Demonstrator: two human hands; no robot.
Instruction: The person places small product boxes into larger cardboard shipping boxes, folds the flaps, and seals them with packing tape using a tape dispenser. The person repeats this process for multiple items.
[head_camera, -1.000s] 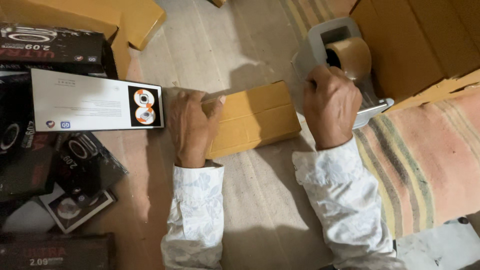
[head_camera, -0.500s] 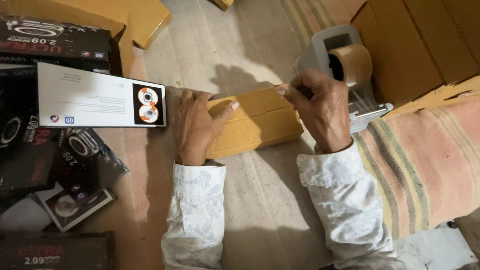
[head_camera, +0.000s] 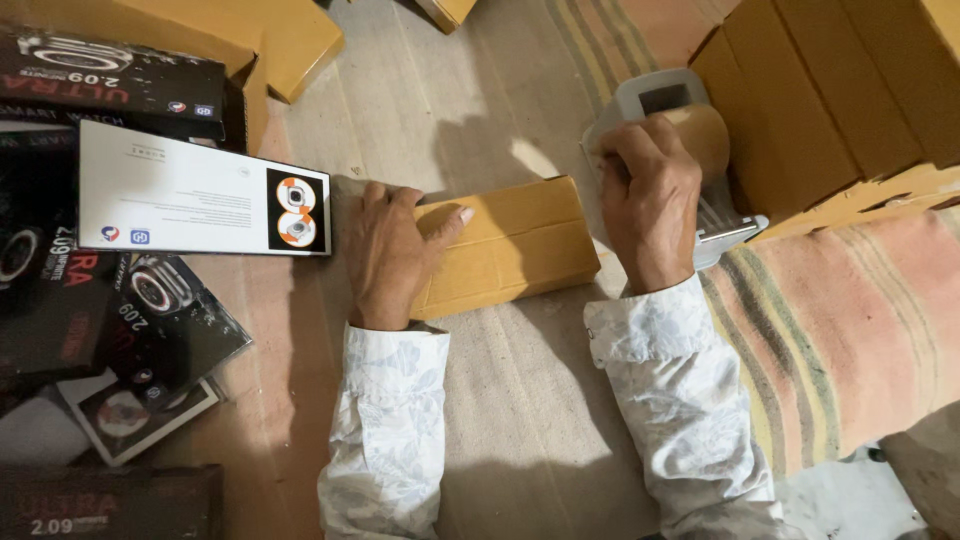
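Note:
A small brown cardboard box (head_camera: 520, 245) lies flat on the striped mat. My left hand (head_camera: 388, 250) rests on its left end, palm down, thumb stretched across the top. To the right, my right hand (head_camera: 648, 195) is closed around a grey tape dispenser (head_camera: 660, 100) that carries a roll of brown tape (head_camera: 708, 135). The dispenser sits just beyond the box's right end, and its lower part is hidden by my hand.
Black product boxes (head_camera: 110, 75) and a white product box (head_camera: 200, 205) are piled at the left. Brown cartons (head_camera: 820, 100) are stacked at the upper right, more brown boxes (head_camera: 290, 40) at the upper left. The striped mat (head_camera: 860, 340) covers the floor.
My right hand swung left over the box's right end, then moved back onto the tape dispenser. My left hand stayed on the box.

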